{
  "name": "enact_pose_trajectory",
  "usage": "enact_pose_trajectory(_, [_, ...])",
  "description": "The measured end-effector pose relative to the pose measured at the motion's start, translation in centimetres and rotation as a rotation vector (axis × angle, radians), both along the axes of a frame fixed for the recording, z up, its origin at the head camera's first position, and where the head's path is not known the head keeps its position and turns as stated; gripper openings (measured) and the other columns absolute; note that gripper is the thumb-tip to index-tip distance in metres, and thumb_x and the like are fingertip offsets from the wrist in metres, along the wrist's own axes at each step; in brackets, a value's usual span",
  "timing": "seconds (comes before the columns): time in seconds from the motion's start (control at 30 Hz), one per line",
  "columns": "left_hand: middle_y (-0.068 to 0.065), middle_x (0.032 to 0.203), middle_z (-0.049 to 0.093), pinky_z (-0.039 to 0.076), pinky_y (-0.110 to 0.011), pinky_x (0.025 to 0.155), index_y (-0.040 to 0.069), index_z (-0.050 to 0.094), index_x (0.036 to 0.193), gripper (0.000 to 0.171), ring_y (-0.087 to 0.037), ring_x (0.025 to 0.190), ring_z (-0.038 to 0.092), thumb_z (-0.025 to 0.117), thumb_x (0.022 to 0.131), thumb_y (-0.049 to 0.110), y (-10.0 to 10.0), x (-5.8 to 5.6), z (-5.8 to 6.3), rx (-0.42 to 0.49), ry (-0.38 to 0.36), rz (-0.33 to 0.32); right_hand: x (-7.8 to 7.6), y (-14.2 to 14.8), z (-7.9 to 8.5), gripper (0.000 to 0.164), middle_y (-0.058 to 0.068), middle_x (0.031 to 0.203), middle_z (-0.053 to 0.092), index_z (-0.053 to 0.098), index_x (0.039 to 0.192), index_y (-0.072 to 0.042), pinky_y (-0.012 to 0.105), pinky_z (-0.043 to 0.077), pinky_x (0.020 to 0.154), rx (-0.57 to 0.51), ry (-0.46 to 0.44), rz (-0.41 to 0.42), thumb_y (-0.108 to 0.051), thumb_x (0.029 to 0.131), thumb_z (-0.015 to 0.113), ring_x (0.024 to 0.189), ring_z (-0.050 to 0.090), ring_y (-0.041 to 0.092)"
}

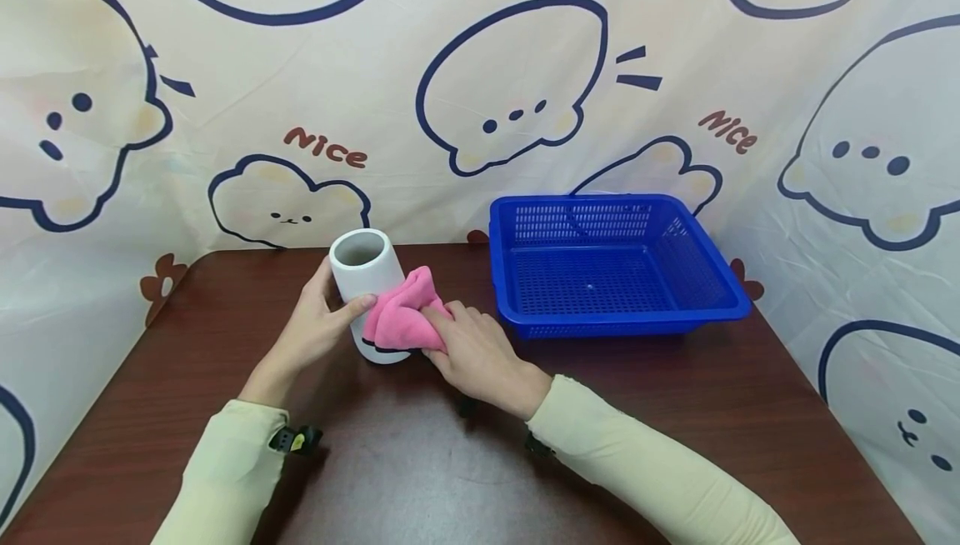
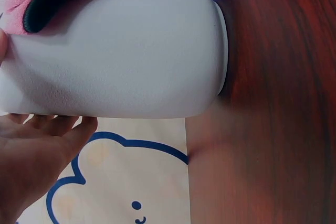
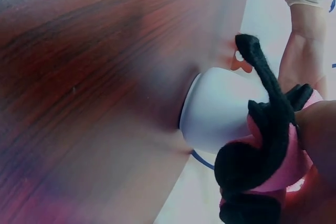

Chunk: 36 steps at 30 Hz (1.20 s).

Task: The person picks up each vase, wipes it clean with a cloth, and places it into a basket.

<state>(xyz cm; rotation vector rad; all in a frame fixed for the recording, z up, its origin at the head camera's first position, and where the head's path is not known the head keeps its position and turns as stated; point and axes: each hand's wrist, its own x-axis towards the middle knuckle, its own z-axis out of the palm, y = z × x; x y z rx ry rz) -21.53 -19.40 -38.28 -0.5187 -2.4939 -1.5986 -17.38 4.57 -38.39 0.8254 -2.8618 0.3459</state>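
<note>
One white vase (image 1: 363, 282), left grip (image 1: 311, 324) around its side, right grip (image 1: 480, 355) round bunched pink cloth (image 1: 405, 316) against it

My white, tapered cylindrical vessel (image 1: 362, 285) looks ceramic, matt and finely pebbled. My crumpled pink cloth (image 1: 401, 322) with black edging looks soft and fuzzy. The blue rectangular plastic basket (image 1: 615, 322) is smooth, slightly glossy. The red-brown wood-grain surface (image 1: 450, 478) has a soft sheen; my cream fabric sleeves (image 1: 630, 453) look matt.
</note>
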Motion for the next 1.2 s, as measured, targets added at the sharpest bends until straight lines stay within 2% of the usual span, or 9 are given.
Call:
enact_pose_trajectory(0.23, [-0.003, 0.14, 0.048, 0.048, -0.047, 0.1, 0.029, 0.027, 0.149, 0.07, -0.021, 0.12, 0.052, 0.066, 0.091, 0.019, 0.0, 0.2, 0.2, -0.03, 0.007, 0.002, 0.0, 0.1, -0.5, 0.043, 0.003, 0.106, 0.062, 0.049, 0.133, -0.023, 0.03, 0.05, 0.07, 0.023, -0.001, -0.002, -0.04, 0.095, 0.057, 0.087, 0.059, 0.018])
enact_pose_trajectory(0.47, [-0.002, 0.139, 0.049, 0.049, -0.019, 0.092, 0.028, 0.029, 0.149, 0.07, -0.012, 0.116, 0.053, 0.067, 0.091, 0.018, 0.0, 0.1, 0.1, -0.032, 0.025, 0.008, 0.1, 0.2, -0.9, 0.039, 0.003, 0.103, 0.063, 0.051, 0.129, -0.024, 0.031, 0.05, 0.068, 0.054, 0.009, 0.005, -0.04, 0.094, 0.058, 0.085, 0.061, 0.02])
enact_pose_trajectory(0.6, [-0.003, 0.137, 0.05, 0.048, -0.013, 0.088, 0.027, 0.03, 0.148, 0.07, -0.007, 0.112, 0.054, 0.067, 0.09, 0.016, 0.0, 0.1, 0.1, -0.014, 0.038, 0.004, 0.2, 0.2, -1.1, 0.038, 0.003, 0.102, 0.064, 0.053, 0.129, -0.025, 0.033, 0.05, 0.067, 0.083, 0.008, 0.008, -0.04, 0.095, 0.057, 0.084, 0.062, 0.021])
enact_pose_trajectory(0.73, [-0.001, 0.137, 0.049, 0.05, -0.019, 0.09, 0.028, 0.03, 0.148, 0.07, -0.009, 0.113, 0.054, 0.067, 0.09, 0.017, 0.0, 0.0, 0.1, -0.017, 0.026, 0.009, 0.3, 0.3, -1.2, 0.039, 0.004, 0.101, 0.064, 0.053, 0.13, -0.025, 0.033, 0.05, 0.066, 0.103, 0.003, 0.01, -0.04, 0.094, 0.057, 0.083, 0.062, 0.022])
enact_pose_trajectory(0.97, [-0.003, 0.139, 0.048, 0.049, -0.052, 0.098, 0.03, 0.029, 0.148, 0.07, -0.021, 0.119, 0.053, 0.067, 0.091, 0.019, 0.1, -0.1, 0.1, 0.003, -0.005, 0.006, 0.3, 0.3, -1.7, 0.032, 0.005, 0.094, 0.064, 0.057, 0.122, -0.024, 0.032, 0.047, 0.06, 0.131, 0.005, 0.023, -0.04, 0.094, 0.057, 0.078, 0.06, 0.022])
enact_pose_trajectory(1.2, [-0.006, 0.142, 0.046, 0.046, -0.059, 0.1, 0.028, 0.027, 0.15, 0.071, -0.022, 0.122, 0.049, 0.065, 0.091, 0.018, 0.0, 0.0, 0.0, 0.011, 0.002, -0.012, 0.3, 0.3, -2.2, 0.026, 0.005, 0.092, 0.064, 0.059, 0.113, -0.023, 0.033, 0.046, 0.06, 0.171, -0.002, 0.03, -0.04, 0.094, 0.057, 0.077, 0.059, 0.023])
